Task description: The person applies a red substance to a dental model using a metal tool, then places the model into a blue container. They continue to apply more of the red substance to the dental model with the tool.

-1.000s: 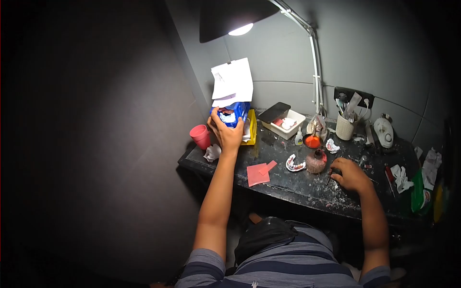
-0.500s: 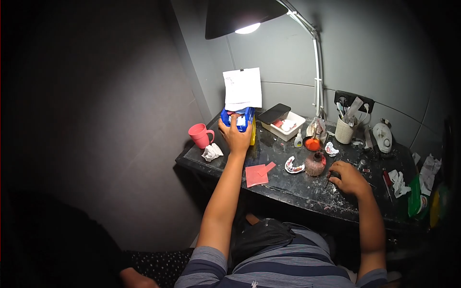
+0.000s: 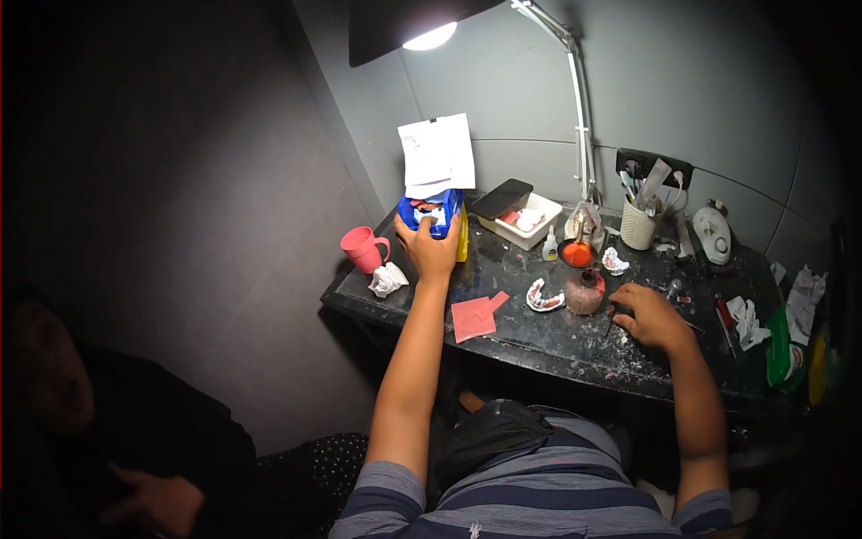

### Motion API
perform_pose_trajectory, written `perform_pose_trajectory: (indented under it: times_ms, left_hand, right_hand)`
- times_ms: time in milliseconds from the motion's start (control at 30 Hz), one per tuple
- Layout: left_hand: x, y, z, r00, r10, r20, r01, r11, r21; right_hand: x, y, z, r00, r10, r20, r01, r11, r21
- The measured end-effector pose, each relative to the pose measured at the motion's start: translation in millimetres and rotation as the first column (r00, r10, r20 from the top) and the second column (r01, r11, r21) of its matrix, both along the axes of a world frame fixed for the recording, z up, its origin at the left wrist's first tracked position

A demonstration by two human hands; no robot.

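My left hand reaches to the back left of the bench and grips the front of a blue plastic bin, fingers spread across it. White and pinkish pieces lie inside the bin. My right hand rests low over the bench, its fingers closed around a thin dark tool that points down; most of the tool is hidden. Left of that hand stand a round pinkish burner-like pot and a horseshoe-shaped dental cast. A second, smaller cast lies behind the pot. Pink wax sheets lie near the front edge.
A pink mug and crumpled tissue are at the left. Farther back are a white tub, a glue bottle, an orange dish and a tool cup. A lamp hangs above. Another person sits at left.
The view has shifted slightly, so the bench sits a little farther left. My hands keep nearly the same places. The person at the left has come farther into view.
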State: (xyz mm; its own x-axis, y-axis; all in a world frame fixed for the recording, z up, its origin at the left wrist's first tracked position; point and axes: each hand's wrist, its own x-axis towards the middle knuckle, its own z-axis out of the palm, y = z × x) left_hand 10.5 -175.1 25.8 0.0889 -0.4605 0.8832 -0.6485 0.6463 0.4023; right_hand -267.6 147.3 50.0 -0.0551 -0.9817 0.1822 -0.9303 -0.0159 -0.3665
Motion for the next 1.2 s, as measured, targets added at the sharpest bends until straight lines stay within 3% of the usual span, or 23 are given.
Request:
perform_pose_trajectory:
  times_ms: [167,300,433,500,567,633,667,867,1200]
  left_hand:
    - [-0.4,8.8,5.1,0.998,-0.052,-0.030,0.053,0.998,0.046]
    - [-0.9,16.5,0.3,0.998,0.055,0.007,-0.055,0.998,0.033]
    - [1.6,21.1,-2.7,1.000,-0.002,-0.009,0.003,0.995,0.096]
    - [3.2,18.2,-4.8,0.984,-0.132,-0.123,0.134,0.991,0.006]
    - [3.8,17.4,-6.0,0.995,-0.086,-0.054,0.086,0.996,-0.001]
    - [1.7,18.4,-6.9,0.963,-0.189,-0.190,0.205,0.976,0.071]
    - [1.3,19.0,-7.2,0.979,-0.140,-0.152,0.151,0.986,0.064]
    - [1.5,19.3,-8.7,0.963,-0.191,-0.188,0.219,0.966,0.139]
    - [1.5,15.7,-11.3,0.979,-0.140,-0.149,0.158,0.980,0.122]
  right_hand:
    - [-4.2,-2.2,-7.1,0.999,-0.034,-0.001,0.034,0.999,0.012]
    - [-3.0,-3.0,-6.0,0.998,-0.055,-0.004,0.056,0.998,0.038]
    - [-6.3,-4.2,-9.5,0.999,-0.034,-0.014,0.035,0.999,0.026]
    - [-5.6,-3.6,-8.8,0.999,-0.034,-0.011,0.035,0.999,0.026]
    - [-4.5,-3.1,-7.1,0.999,-0.037,-0.009,0.037,0.999,0.022]
    - [-3.4,-3.6,-6.1,0.999,-0.049,-0.009,0.049,0.998,0.043]
    - [-3.0,-3.7,-5.8,0.999,-0.051,-0.010,0.052,0.998,0.042]
    - [-3.3,-4.2,-6.7,0.999,-0.042,-0.008,0.042,0.998,0.046]
    - [-4.6,-2.7,-10.7,1.000,-0.026,-0.004,0.026,0.999,0.037]
